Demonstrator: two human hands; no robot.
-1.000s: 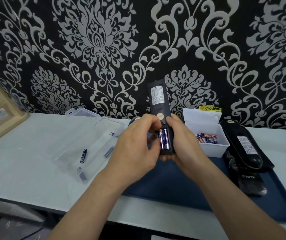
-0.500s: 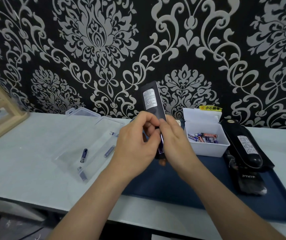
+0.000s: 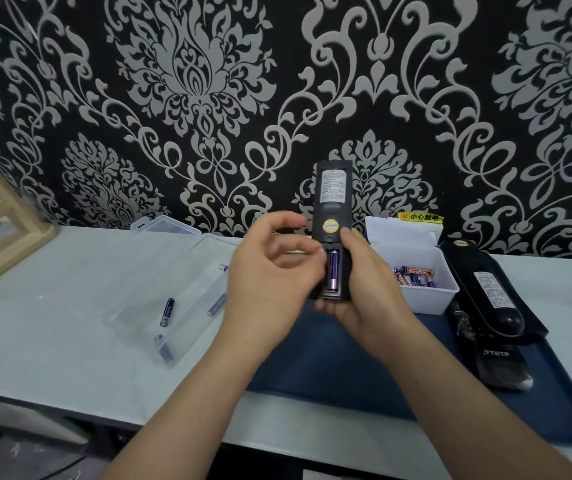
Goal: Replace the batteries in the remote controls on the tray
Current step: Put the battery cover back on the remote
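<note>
A black remote [image 3: 333,188] stands upright above the blue tray [image 3: 329,368], its back toward me. My right hand [image 3: 364,289] grips its lower end from the right and below. The battery bay is open and one purple battery [image 3: 333,268] lies in the right slot. My left hand [image 3: 270,271] is blurred, its fingers curled, with fingertips at the bay's left slot, which they hide. Whether it holds a battery I cannot tell. Two more black remotes [image 3: 485,289] [image 3: 499,362] lie on the tray's right side.
A white box [image 3: 426,299] with several batteries [image 3: 414,275] stands on the tray behind my right hand. A clear plastic case [image 3: 146,289] lies open on the table at left, with loose batteries [image 3: 167,311] in it. A wooden frame [image 3: 3,230] is at far left.
The remote tilted sideways and came back upright with its back facing me. Two batteries showed in the bay a second ago; one shows now. My left thumb has lifted off the remote.
</note>
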